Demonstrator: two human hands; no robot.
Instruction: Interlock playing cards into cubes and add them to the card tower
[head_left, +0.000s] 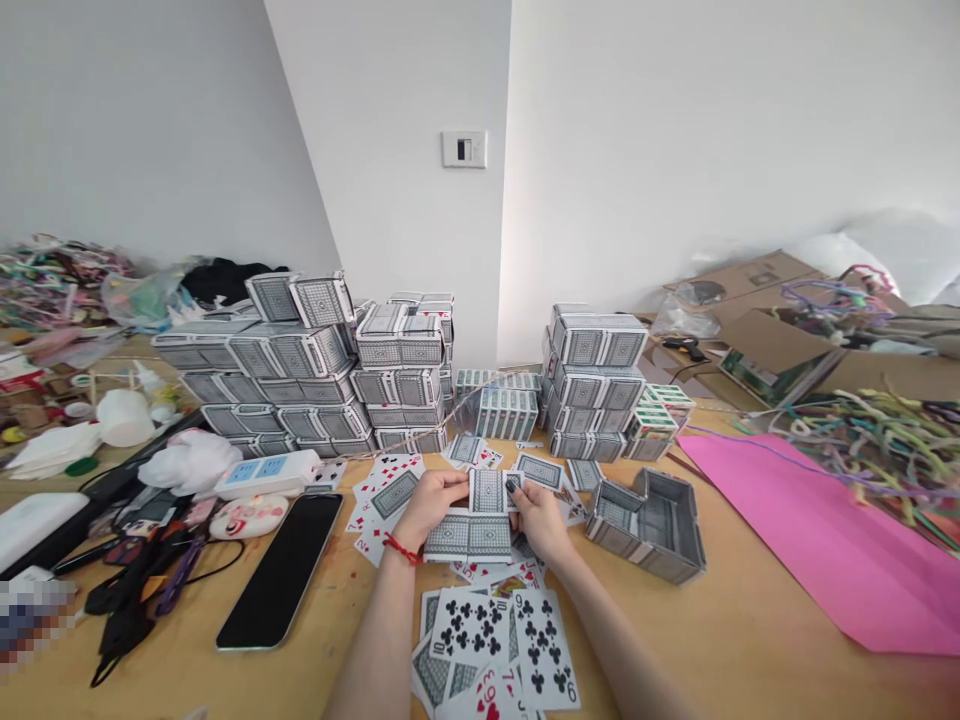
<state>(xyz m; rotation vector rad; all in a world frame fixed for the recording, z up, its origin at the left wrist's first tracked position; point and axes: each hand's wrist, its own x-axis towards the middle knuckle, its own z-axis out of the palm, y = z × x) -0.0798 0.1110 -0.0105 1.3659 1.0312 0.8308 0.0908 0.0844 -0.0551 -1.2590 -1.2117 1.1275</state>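
Observation:
Both hands are at the middle of the table, around a piece built of playing cards with grey patterned backs. My left hand (433, 505) pinches the left edge of a playing card (488, 492), its fingers closed. On the card's right edge my right hand (541, 514) is closed too, thumb and fingers pressed together. Just below lies a joined card panel (467, 538), close to both hands; whether it is fixed to the held card I cannot tell. Loose cards are spread around, with a ten of clubs (471, 625) and a nine of clubs (544, 650) face up nearest me.
Stacked card blocks (300, 370) rise at the back left, more card blocks (600, 340) at back right. An open card-built box (649, 525) sits right of my hands, beside pink paper (817, 540). A phone (281, 575) and a power strip (268, 472) lie left.

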